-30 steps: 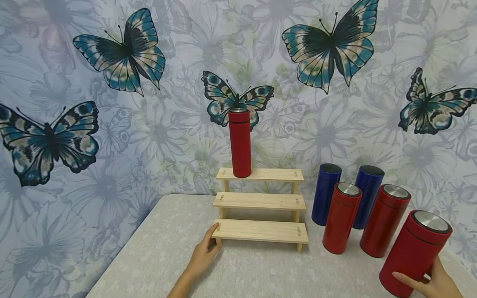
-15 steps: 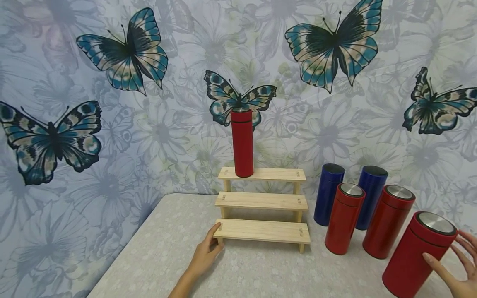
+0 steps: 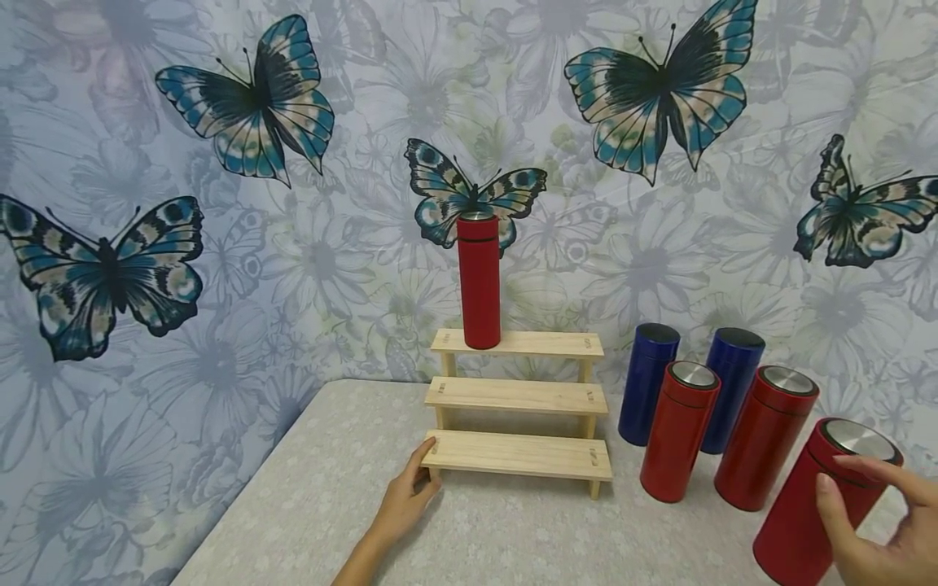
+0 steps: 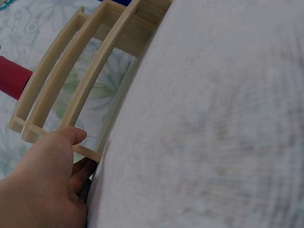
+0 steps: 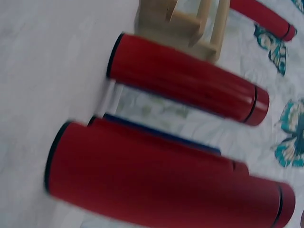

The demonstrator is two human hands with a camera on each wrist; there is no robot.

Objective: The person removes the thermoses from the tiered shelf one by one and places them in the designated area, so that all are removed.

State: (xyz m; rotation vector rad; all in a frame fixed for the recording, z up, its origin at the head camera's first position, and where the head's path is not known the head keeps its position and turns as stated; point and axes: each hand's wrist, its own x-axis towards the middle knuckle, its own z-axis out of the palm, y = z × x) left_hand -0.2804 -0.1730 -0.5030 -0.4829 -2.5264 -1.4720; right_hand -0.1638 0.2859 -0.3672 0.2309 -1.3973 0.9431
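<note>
A three-step wooden display stand stands on the table. My left hand grips the left end of its lowest step, thumb on the board and fingers curled by the leg in the left wrist view. On the top step a slim red thermos stands upright. My right hand is in front of the nearest red thermos at the far right, thumb and index finger spread apart near its upper part. Whether it touches the thermos I cannot tell. That thermos stands on the table, steel lid up.
Two more red thermoses stand between the stand and the nearest one. Behind them are two blue thermoses. A butterfly-patterned wall covering closes off the back of the table.
My right hand has let go of the nearest red thermos's lower part and risen toward its upper part. The left hand keeps its grip. The head view has shifted slightly.
</note>
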